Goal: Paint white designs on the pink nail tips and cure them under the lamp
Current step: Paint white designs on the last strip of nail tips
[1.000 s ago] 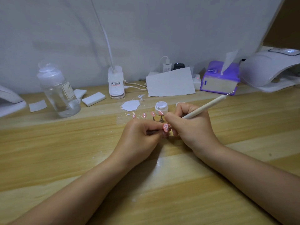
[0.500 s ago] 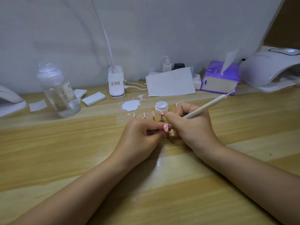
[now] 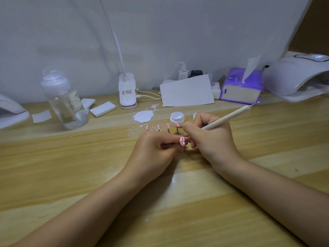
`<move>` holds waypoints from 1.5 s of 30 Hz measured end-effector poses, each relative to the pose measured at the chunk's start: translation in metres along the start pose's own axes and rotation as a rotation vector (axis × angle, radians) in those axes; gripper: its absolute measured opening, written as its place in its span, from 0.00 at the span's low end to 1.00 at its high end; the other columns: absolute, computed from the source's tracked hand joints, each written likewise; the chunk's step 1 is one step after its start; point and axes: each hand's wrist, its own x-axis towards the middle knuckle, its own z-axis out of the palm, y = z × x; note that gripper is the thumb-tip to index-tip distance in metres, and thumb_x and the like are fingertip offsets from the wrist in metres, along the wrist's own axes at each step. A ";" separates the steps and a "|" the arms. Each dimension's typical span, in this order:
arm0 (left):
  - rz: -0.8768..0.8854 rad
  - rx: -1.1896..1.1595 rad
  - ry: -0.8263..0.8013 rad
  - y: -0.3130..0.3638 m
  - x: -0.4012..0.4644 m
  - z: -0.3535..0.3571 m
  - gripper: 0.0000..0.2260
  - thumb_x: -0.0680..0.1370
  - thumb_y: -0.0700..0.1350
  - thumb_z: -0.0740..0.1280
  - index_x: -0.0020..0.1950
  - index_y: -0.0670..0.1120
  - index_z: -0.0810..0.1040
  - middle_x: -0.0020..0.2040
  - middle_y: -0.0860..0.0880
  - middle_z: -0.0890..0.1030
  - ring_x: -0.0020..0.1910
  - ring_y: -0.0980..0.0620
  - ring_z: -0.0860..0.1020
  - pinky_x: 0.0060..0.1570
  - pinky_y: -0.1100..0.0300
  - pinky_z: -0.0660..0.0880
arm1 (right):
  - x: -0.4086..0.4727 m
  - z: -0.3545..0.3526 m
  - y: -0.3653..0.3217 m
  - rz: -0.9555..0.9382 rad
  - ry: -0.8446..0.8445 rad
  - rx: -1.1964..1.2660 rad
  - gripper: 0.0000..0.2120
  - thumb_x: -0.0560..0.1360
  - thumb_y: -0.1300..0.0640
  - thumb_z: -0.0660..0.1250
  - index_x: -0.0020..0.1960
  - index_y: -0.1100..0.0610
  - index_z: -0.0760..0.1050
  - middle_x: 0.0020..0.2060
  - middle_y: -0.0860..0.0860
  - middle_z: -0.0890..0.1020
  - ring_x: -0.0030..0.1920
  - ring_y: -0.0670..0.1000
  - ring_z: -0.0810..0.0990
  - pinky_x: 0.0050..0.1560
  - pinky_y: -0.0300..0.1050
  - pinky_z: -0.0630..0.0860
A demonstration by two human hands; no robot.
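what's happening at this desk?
A person is painting white dots on pink nail tips. The left hand holds one tip on its stand; the right hand grips a brush over it. Four more dotted tips stand by the open paint jar. The lamp sits far right, unused.

So both hands meet mid-desk (image 3: 53,166), left hand (image 3: 153,150) and right hand (image 3: 211,139) touching around one nail tip (image 3: 182,141), with a row of four more nail tips on stands (image 3: 162,128) just behind them and a little open jar (image 3: 177,118) behind the row's right end. Left of the jar there's a paint puddle (image 3: 143,116), further left a bottle (image 3: 65,100). Along the wall behind: clip lamp base (image 3: 127,91), paper sheet (image 3: 187,90), tissue box (image 3: 240,86), and the curing lamp (image 3: 299,75) far right.
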 end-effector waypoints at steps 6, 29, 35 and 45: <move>0.007 0.009 -0.005 0.001 0.000 -0.001 0.12 0.72 0.30 0.67 0.46 0.45 0.84 0.34 0.59 0.83 0.31 0.72 0.74 0.35 0.75 0.70 | 0.000 -0.001 0.000 -0.003 -0.006 0.000 0.20 0.68 0.75 0.61 0.24 0.59 0.61 0.12 0.45 0.66 0.15 0.40 0.67 0.19 0.28 0.62; 0.019 0.028 -0.012 0.002 -0.001 -0.001 0.12 0.71 0.30 0.67 0.45 0.44 0.84 0.33 0.57 0.82 0.30 0.72 0.72 0.35 0.75 0.68 | -0.001 0.000 -0.001 0.006 -0.025 0.024 0.20 0.68 0.76 0.61 0.25 0.59 0.62 0.12 0.46 0.67 0.15 0.40 0.67 0.19 0.28 0.62; 0.009 0.019 -0.006 0.001 0.000 0.000 0.11 0.72 0.31 0.67 0.45 0.45 0.84 0.33 0.60 0.82 0.30 0.73 0.72 0.35 0.75 0.68 | 0.001 -0.001 0.004 -0.002 0.042 0.000 0.20 0.68 0.72 0.64 0.24 0.59 0.61 0.12 0.46 0.66 0.15 0.40 0.66 0.20 0.29 0.63; 0.016 0.021 -0.015 0.000 0.000 0.000 0.10 0.72 0.31 0.68 0.46 0.43 0.84 0.37 0.66 0.81 0.31 0.75 0.72 0.37 0.78 0.66 | 0.005 -0.003 0.010 -0.005 0.063 0.007 0.18 0.67 0.70 0.65 0.24 0.58 0.61 0.13 0.46 0.67 0.16 0.40 0.67 0.21 0.30 0.64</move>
